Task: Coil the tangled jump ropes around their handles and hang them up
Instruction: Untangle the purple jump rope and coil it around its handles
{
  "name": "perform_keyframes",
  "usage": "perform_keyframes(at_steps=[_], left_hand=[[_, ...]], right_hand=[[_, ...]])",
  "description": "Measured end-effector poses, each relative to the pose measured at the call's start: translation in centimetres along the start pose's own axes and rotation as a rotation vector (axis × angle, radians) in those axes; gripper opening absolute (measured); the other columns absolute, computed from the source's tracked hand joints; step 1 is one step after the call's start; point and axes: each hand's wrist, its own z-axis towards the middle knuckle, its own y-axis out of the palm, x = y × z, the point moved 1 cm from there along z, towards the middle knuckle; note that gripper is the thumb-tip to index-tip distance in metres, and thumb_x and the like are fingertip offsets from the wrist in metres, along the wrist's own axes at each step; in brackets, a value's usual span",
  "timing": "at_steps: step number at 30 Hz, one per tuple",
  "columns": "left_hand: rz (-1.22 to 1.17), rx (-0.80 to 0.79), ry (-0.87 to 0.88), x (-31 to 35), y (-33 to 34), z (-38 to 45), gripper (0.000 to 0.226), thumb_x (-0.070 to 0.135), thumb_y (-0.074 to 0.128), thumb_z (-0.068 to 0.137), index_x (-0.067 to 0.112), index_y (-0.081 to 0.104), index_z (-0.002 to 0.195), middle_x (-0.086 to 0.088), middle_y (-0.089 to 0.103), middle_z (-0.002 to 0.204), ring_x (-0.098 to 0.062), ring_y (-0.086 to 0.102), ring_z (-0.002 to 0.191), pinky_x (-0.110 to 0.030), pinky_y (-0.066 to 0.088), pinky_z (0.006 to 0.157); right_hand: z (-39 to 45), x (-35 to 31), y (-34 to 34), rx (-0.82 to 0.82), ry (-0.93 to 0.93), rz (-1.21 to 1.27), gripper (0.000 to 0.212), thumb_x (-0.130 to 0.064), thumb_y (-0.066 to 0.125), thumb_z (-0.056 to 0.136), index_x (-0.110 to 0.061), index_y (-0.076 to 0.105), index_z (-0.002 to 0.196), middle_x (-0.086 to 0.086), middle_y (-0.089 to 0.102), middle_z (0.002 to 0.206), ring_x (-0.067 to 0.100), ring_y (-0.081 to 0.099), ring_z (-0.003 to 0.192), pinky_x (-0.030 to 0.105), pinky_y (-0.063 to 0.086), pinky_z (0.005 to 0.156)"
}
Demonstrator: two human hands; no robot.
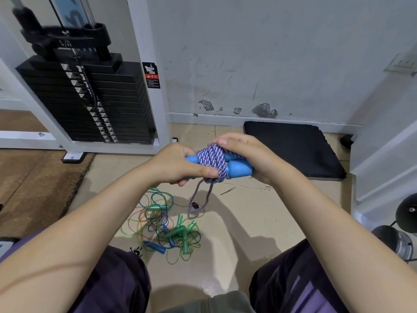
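Observation:
A purple-and-white braided jump rope point(211, 162) is coiled around its two blue handles point(240, 168), held in the air in front of me. My left hand point(178, 164) grips the left ends of the handles, thumb pressed on the coil. My right hand point(248, 154) closes over the right ends, fingers on top of the coil. A short loop of the braided rope point(202, 199) hangs down below the bundle. On the floor beneath lies a tangle of thin green, blue and orange plastic ropes point(162, 224) with green handles point(182, 231) and a blue handle point(155, 246).
A weight-stack machine point(90, 98) with a white frame stands at the left. A black mat point(293, 147) lies against the scuffed wall at the right. Dumbbell ends point(399, 240) sit at the right edge. My knees frame the beige floor point(248, 222).

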Motion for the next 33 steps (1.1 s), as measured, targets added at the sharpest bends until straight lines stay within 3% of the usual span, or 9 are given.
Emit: perform_keyframes(at_steps=[2, 4, 6, 7, 9, 12, 15, 19, 33], left_hand=[[-0.106, -0.026, 0.007, -0.1, 0.0, 0.1, 0.069, 0.058, 0.082, 0.042, 0.001, 0.063, 0.076, -0.004, 0.046, 0.042, -0.017, 0.036, 0.04, -0.02, 0.025, 0.04], [-0.231, -0.056, 0.031, 0.0, -0.2, 0.0, 0.054, 0.047, 0.084, 0.047, 0.007, 0.061, 0.072, -0.003, 0.045, 0.042, -0.015, 0.034, 0.038, -0.019, 0.024, 0.04], [-0.372, -0.032, 0.041, 0.1, -0.6, 0.1, 0.039, 0.038, 0.085, 0.053, 0.013, 0.059, 0.066, -0.004, 0.045, 0.044, -0.013, 0.033, 0.036, -0.017, 0.022, 0.037], [-0.434, 0.005, 0.035, 0.1, -0.9, 0.1, 0.037, 0.035, 0.085, 0.057, 0.013, 0.058, 0.067, -0.004, 0.045, 0.045, -0.011, 0.032, 0.034, -0.016, 0.022, 0.035], [-0.507, 0.074, 0.019, 0.0, -1.5, 0.2, 0.038, 0.036, 0.082, 0.063, 0.011, 0.054, 0.068, -0.004, 0.046, 0.044, -0.011, 0.03, 0.032, -0.016, 0.022, 0.033], [-0.537, 0.106, 0.011, 0.0, -1.8, 0.2, 0.037, 0.038, 0.078, 0.069, 0.009, 0.054, 0.07, -0.004, 0.047, 0.043, -0.012, 0.029, 0.031, -0.017, 0.023, 0.035], [-0.621, 0.077, 0.009, 0.1, -1.6, 0.1, 0.037, 0.035, 0.079, 0.074, 0.008, 0.053, 0.073, -0.003, 0.048, 0.046, -0.01, 0.031, 0.032, -0.018, 0.025, 0.036], [-0.762, 0.024, 0.019, 0.2, -1.1, 0.2, 0.024, 0.029, 0.069, 0.076, 0.012, 0.052, 0.075, -0.002, 0.047, 0.053, -0.007, 0.033, 0.035, -0.015, 0.025, 0.038], [-0.657, 0.38, -0.071, -1.0, -3.3, 1.6, 0.027, 0.031, 0.074, 0.086, 0.013, 0.056, 0.076, 0.0, 0.049, 0.053, -0.009, 0.031, 0.037, -0.017, 0.025, 0.038]], right_hand=[[-0.1, -0.1, -0.1, -0.069, 0.036, 0.188, 0.037, -0.034, 0.057, 0.086, -0.004, 0.065, 0.107, 0.005, 0.069, 0.089, 0.015, 0.065, 0.076, 0.027, 0.05, 0.066], [-0.4, -0.2, -0.1, -0.142, 0.055, 0.35, 0.038, -0.041, 0.052, 0.091, -0.01, 0.068, 0.105, 0.005, 0.071, 0.095, 0.017, 0.067, 0.081, 0.031, 0.052, 0.075], [-0.4, 0.0, 0.1, -0.205, 0.07, 0.34, 0.049, -0.056, 0.056, 0.087, -0.014, 0.063, 0.111, 0.007, 0.067, 0.092, 0.02, 0.06, 0.074, 0.033, 0.052, 0.075], [-0.4, 0.2, 0.4, -0.213, 0.082, 0.282, 0.053, -0.061, 0.064, 0.08, -0.016, 0.06, 0.108, 0.006, 0.06, 0.082, 0.018, 0.051, 0.063, 0.031, 0.049, 0.066], [-0.2, 0.7, 0.8, -0.163, 0.082, 0.16, 0.041, -0.053, 0.068, 0.082, -0.018, 0.051, 0.094, -0.001, 0.041, 0.066, 0.012, 0.028, 0.051, 0.022, 0.029, 0.049], [0.1, 0.8, 1.3, -0.09, 0.039, 0.072, 0.021, -0.028, 0.049, 0.102, -0.015, 0.042, 0.087, -0.005, 0.028, 0.059, 0.007, 0.016, 0.047, 0.019, 0.013, 0.044], [0.3, 0.9, 1.6, -0.052, 0.037, -0.018, 0.023, -0.02, 0.038, 0.106, -0.013, 0.053, 0.091, -0.001, 0.03, 0.06, 0.005, 0.019, 0.043, 0.016, 0.016, 0.04], [0.6, 1.3, 2.0, 0.006, 0.064, -0.178, 0.028, -0.022, 0.038, 0.106, -0.012, 0.05, 0.083, 0.005, 0.03, 0.06, 0.006, 0.021, 0.04, 0.016, 0.018, 0.038], [0.3, 1.4, 2.2, 0.081, 0.111, -0.13, 0.037, -0.028, 0.039, 0.105, -0.016, 0.043, 0.07, -0.005, 0.027, 0.049, 0.008, 0.016, 0.039, 0.016, 0.013, 0.041]])
